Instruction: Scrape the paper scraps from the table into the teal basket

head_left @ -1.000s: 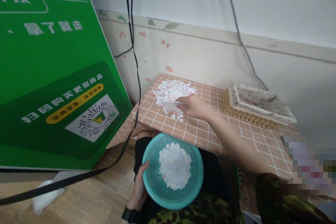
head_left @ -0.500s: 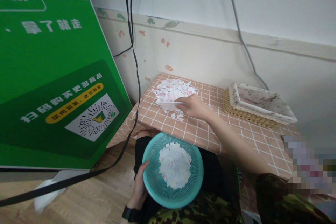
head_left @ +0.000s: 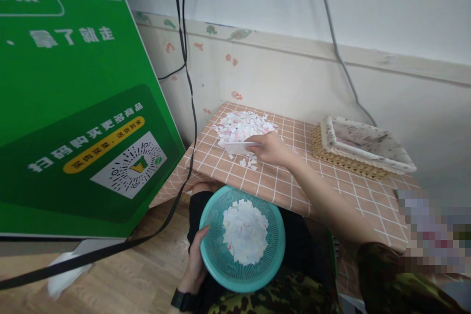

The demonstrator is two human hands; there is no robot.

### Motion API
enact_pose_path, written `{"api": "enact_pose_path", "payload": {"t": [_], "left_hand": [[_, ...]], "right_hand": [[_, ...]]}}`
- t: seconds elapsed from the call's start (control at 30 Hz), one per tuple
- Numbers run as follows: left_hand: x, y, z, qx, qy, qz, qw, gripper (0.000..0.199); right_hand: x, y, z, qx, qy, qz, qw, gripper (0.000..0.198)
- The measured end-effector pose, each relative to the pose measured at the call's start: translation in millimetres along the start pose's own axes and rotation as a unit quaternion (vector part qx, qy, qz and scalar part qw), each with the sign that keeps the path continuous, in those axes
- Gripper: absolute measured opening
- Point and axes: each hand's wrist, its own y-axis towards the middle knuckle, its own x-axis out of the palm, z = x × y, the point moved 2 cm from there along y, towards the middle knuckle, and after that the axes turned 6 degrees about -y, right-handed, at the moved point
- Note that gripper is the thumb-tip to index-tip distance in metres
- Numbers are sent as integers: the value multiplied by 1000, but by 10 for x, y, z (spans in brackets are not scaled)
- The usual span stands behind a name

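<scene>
My left hand (head_left: 197, 255) grips the left rim of a teal plastic colander (head_left: 209, 216), with the thumb over the edge and the other fingers hidden beneath. The colander rests on my lap below the table's front edge, and a heap of small white paper scraps (head_left: 246, 231) lies in it. Over the table, my right hand (head_left: 270, 148) is closed on one end of a flat white strip (head_left: 237, 147), held on edge. This strip stands against the near side of a pile of paper scraps (head_left: 243, 125), mostly white with some pink. A few loose scraps (head_left: 248, 161) lie on its near side.
A brown checked cloth covers the table (head_left: 294, 189). On its right stands a lined wicker basket (head_left: 362, 149) near the wall. A large green panel (head_left: 73, 83) fills the left side. A black strap (head_left: 192, 108) hangs in front of the table's left corner.
Almost nothing differs. The right hand and the white strip have barely shifted at the pile, and the left hand and colander are where they were.
</scene>
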Motion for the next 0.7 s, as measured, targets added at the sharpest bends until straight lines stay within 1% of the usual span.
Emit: {"api": "enact_pose_path", "payload": {"t": [0.17, 0.27, 0.37, 0.47, 0.53, 0.6, 0.7], "left_hand": [[8, -11, 9, 4, -5, 9, 1000, 23], [22, -4, 15, 5, -4, -6, 1000, 23], [19, 4, 16, 15, -6, -13, 1000, 23], [-4, 14, 4, 10, -6, -6, 1000, 24], [-16, 19, -7, -2, -8, -8, 1000, 26], [-22, 22, -9, -2, -9, -8, 1000, 27], [-14, 17, 5, 13, -5, 3, 1000, 25]], "right_hand": [[24, 13, -1, -3, 4, -12, 1000, 22], [-1, -6, -2, -13, 14, -20, 1000, 22], [-93, -46, 29, -28, 22, -31, 999, 21], [-225, -96, 141, -24, 34, -35, 999, 18], [-286, -136, 264, -6, 47, -16, 999, 16], [-285, -187, 404, 24, 63, 23, 997, 16], [-140, -296, 569, 77, 85, 72, 991, 16]]}}
